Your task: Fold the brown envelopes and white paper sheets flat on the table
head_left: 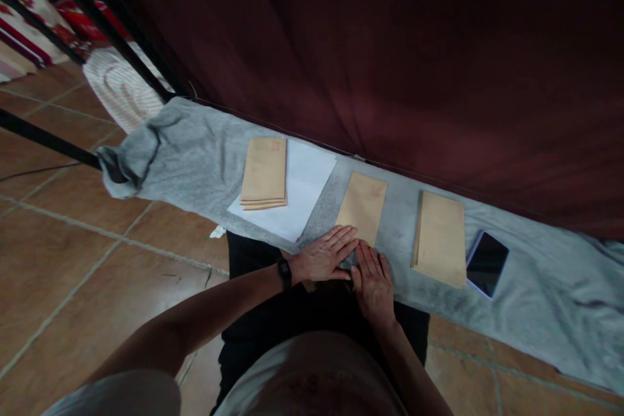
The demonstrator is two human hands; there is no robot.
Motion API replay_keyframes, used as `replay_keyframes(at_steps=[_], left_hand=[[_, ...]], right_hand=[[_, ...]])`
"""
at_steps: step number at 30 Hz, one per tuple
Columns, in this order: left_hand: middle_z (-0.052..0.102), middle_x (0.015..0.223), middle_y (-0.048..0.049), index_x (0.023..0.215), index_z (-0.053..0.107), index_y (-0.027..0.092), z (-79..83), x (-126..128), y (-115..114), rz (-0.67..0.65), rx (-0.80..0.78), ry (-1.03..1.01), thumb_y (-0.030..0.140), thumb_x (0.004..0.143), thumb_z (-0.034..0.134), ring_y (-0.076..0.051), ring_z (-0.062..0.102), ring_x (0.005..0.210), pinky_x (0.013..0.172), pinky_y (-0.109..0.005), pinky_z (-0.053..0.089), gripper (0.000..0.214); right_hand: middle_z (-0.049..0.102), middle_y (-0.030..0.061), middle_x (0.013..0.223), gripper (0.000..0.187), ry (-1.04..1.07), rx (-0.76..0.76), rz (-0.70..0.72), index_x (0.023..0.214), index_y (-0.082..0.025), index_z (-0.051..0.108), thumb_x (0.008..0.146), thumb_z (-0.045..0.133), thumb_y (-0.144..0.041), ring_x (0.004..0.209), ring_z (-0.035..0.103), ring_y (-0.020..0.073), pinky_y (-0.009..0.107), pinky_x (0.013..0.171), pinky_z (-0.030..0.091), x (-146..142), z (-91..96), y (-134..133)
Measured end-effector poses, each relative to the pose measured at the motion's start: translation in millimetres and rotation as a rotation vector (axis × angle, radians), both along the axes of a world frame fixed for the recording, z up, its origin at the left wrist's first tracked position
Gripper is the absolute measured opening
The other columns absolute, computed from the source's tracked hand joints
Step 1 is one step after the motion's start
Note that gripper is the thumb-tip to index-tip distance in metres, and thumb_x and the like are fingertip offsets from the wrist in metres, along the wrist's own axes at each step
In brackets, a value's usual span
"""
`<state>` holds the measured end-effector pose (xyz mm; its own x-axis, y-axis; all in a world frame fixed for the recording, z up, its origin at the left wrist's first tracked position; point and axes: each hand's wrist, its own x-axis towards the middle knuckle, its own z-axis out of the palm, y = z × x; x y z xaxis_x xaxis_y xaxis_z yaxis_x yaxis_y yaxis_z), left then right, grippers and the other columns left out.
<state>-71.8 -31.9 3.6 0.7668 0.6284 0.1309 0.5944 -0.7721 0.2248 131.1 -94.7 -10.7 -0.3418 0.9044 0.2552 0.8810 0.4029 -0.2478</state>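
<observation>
A single brown paper envelope [362, 203] lies flat on the grey cloth in front of me, a reddish mark near its upper right corner. My left hand [327, 255], with a dark band on the wrist, rests flat over its lower left part, fingers stretched out. Beside it my right hand [372, 281] presses on the envelope's near end, its fingers extended and near the left fingertips. The near edge of this envelope is hidden under both hands. Neither hand grips anything.
To the left, a stack of envelopes [264, 170] sits on white paper sheets [307, 183]. A second envelope stack [441, 237] lies to the right, next to a phone [487, 263]. Grey cloth [205, 143] covers the narrow surface; a dark red curtain [390, 65] hangs behind.
</observation>
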Motion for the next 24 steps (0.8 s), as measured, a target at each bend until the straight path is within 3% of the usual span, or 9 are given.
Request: replay_keyframes(at_steps=[5, 17, 24], left_hand=[[0.022, 0.167, -0.0208, 0.157, 0.03, 0.012, 2.7, -4.3, -0.1, -0.002, 0.006, -0.017, 0.066, 0.093, 0.054, -0.032, 0.013, 0.157, 0.127, -0.048, 0.019, 0.087], [0.026, 0.165, -0.0213, 0.157, 0.027, 0.007, 4.9, -20.7, -1.8, 0.051, 0.002, 0.001, 0.062, 0.098, 0.047, -0.03, 0.017, 0.156, 0.128, -0.045, 0.019, 0.083], [0.016, 0.169, -0.0148, 0.157, 0.034, 0.024, 2.3, -21.0, -2.2, 0.068, -0.008, -0.01, 0.061, 0.095, 0.055, -0.031, 0.016, 0.156, 0.126, -0.048, 0.023, 0.075]], right_hand=[[0.049, 0.0134, 0.155, 0.055, -0.009, 0.008, -0.028, 0.16, -0.016, 0.029, 0.107, 0.034, -0.03, 0.144, 0.045, 0.0283, 0.051, 0.121, 0.029, 4.1, 0.6, -3.2], [0.05, 0.0143, 0.154, 0.051, -0.021, 0.004, -0.111, 0.157, -0.015, 0.037, 0.108, 0.033, -0.029, 0.144, 0.044, 0.0276, 0.051, 0.121, 0.029, 16.2, 3.8, -6.6], [0.047, 0.0148, 0.156, 0.051, -0.006, -0.026, -0.11, 0.155, -0.013, 0.039, 0.108, 0.033, -0.031, 0.147, 0.04, 0.0259, 0.05, 0.121, 0.032, 13.0, 7.2, -2.3]])
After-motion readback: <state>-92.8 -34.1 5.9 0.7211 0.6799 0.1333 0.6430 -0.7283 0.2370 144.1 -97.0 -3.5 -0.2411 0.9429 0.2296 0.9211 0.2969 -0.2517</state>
